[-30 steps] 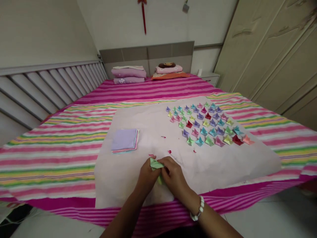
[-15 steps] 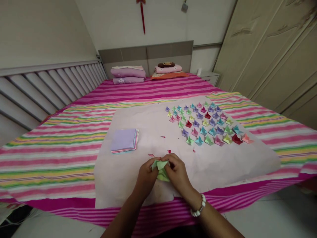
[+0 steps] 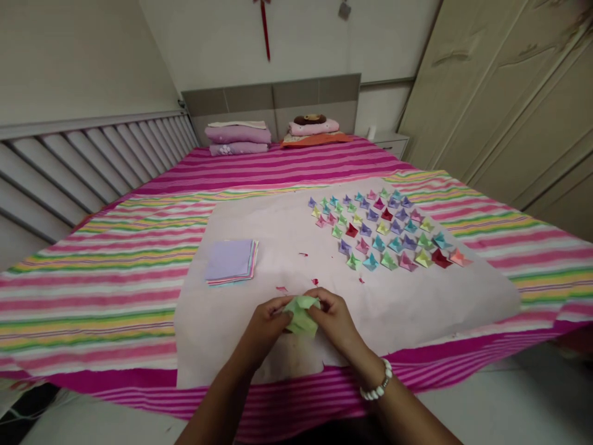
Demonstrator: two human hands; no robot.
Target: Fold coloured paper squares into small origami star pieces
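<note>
A light green sheet of folding paper (image 3: 302,316), partly folded and creased, is held between my two hands over the near part of a pale mat. My left hand (image 3: 267,322) pinches its left edge between thumb and fingers. On the other side, my right hand (image 3: 331,314) grips the right edge, its thumb on the near face; a white bead bracelet circles that wrist. Beyond to the right, folded paper boats (image 3: 380,243) in many colours stand in rows. To the left lies a stack of square paper (image 3: 230,259), lilac on top.
Small red paper scraps (image 3: 315,282) lie on the pale mat (image 3: 264,222) just past my hands. The mat covers a striped bed (image 3: 111,296). White rails (image 3: 92,154) run along the left, and folded bedding (image 3: 238,136) sits near the headboard (image 3: 250,99).
The green paper has been opened out and turned, so a broader face shows between my hands. My left hand has shifted slightly left; both still hold the paper.
</note>
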